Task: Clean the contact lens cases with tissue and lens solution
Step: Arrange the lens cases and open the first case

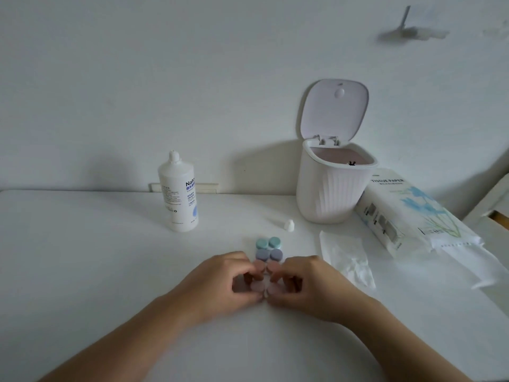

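Several contact lens cases lie in a column on the white table [96,257]: a teal case [267,243] farthest, a purple case [269,255] behind my fingers, then a pink case [265,267], and nearest a pale pink case [264,287]. My left hand [231,282] pinches the left cap of the pale pink case. My right hand [300,285] pinches its right cap. The lens solution bottle [179,194] stands uncapped at the back left; its small white cap [289,225] lies near the bin. A loose tissue [347,257] lies to the right of my hands.
A white desktop bin [330,188] with its lid raised stands at the back right against the wall. A tissue paper pack [407,213] lies beside it, with a sheet hanging out toward the table's right edge.
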Demonstrator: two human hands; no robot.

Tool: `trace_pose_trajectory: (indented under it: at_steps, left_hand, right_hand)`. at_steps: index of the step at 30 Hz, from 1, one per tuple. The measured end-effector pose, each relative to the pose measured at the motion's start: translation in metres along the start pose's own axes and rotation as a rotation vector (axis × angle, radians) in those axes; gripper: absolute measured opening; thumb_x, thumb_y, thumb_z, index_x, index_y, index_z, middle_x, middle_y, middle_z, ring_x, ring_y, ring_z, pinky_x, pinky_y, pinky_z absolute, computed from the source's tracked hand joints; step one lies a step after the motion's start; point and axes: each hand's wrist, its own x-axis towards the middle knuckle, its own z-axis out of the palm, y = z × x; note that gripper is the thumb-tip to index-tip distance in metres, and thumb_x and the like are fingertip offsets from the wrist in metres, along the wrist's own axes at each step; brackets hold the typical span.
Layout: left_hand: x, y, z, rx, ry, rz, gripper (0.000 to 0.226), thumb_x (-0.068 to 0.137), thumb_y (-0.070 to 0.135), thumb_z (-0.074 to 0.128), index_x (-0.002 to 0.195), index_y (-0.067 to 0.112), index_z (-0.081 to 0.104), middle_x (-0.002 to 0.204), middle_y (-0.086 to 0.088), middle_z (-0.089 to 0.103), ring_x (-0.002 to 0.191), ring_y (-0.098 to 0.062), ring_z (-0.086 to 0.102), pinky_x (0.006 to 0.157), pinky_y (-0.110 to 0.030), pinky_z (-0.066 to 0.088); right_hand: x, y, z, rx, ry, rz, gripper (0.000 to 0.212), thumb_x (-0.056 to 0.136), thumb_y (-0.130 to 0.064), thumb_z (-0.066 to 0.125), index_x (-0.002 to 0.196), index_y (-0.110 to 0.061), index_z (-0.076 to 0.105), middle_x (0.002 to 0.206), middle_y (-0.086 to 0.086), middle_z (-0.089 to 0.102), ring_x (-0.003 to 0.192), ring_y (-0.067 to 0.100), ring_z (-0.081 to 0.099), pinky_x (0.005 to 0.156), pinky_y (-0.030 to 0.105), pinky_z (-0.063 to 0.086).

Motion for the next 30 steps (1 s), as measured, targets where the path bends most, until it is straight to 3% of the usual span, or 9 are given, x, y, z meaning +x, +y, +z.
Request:
trace_pose_trajectory:
  at_steps: [6,12,17,23,27,30]
  left_hand:
    - [0.001,-0.004,-0.004,-0.039,0.005,0.006,0.021,0.076,0.044,0.078,0.093,0.034,0.071,0.08,0.019,0.056,0.067,0.008,0.052,0.061,-0.007,0.033]
    - [0.006,-0.01,-0.005,-0.009,0.02,-0.009,0.022,0.077,0.039,0.082,0.095,0.03,0.075,0.078,0.022,0.054,0.07,0.012,0.053,0.061,-0.006,0.033]
    - [0.011,-0.014,-0.003,0.004,0.038,-0.045,0.02,0.079,0.042,0.081,0.094,0.032,0.073,0.082,0.025,0.053,0.069,0.01,0.052,0.06,-0.009,0.032]
    - [0.016,-0.019,-0.001,0.021,0.101,-0.081,0.021,0.081,0.045,0.077,0.099,0.039,0.068,0.085,0.014,0.057,0.068,0.002,0.054,0.058,-0.011,0.033]
    - [0.017,-0.023,-0.001,0.037,0.127,-0.091,0.028,0.08,0.046,0.075,0.102,0.05,0.059,0.086,0.014,0.057,0.07,0.002,0.055,0.058,-0.01,0.034]
    - [0.018,-0.025,0.0,0.027,0.123,-0.084,0.026,0.078,0.051,0.072,0.102,0.048,0.06,0.088,0.015,0.057,0.069,0.007,0.054,0.058,-0.008,0.034]
  right_hand:
    - [0.005,-0.001,0.008,0.024,0.017,0.01,0.03,0.08,-0.047,0.068,0.073,-0.019,0.06,0.066,-0.004,0.055,0.062,0.015,0.049,0.057,0.032,0.043]
    - [0.014,0.003,0.01,0.072,0.031,-0.037,0.023,0.081,-0.047,0.067,0.089,-0.025,0.068,0.072,-0.008,0.054,0.066,0.012,0.051,0.058,0.023,0.042]
    - [0.024,0.012,0.01,0.059,0.026,-0.042,0.02,0.082,-0.041,0.073,0.085,-0.022,0.068,0.07,-0.007,0.053,0.064,0.011,0.048,0.057,0.02,0.038]
    - [0.042,0.019,0.011,0.084,0.019,-0.028,0.017,0.082,-0.037,0.075,0.081,-0.023,0.067,0.067,-0.004,0.053,0.061,0.012,0.046,0.055,0.017,0.036]
    - [0.046,0.021,0.016,0.075,0.069,-0.039,0.021,0.082,-0.037,0.072,0.074,-0.022,0.06,0.066,-0.004,0.051,0.06,0.014,0.046,0.054,0.018,0.035]
    - [0.045,0.021,0.017,0.083,0.083,-0.061,0.023,0.083,-0.037,0.07,0.072,-0.023,0.057,0.067,-0.006,0.049,0.059,0.011,0.043,0.053,0.015,0.032]
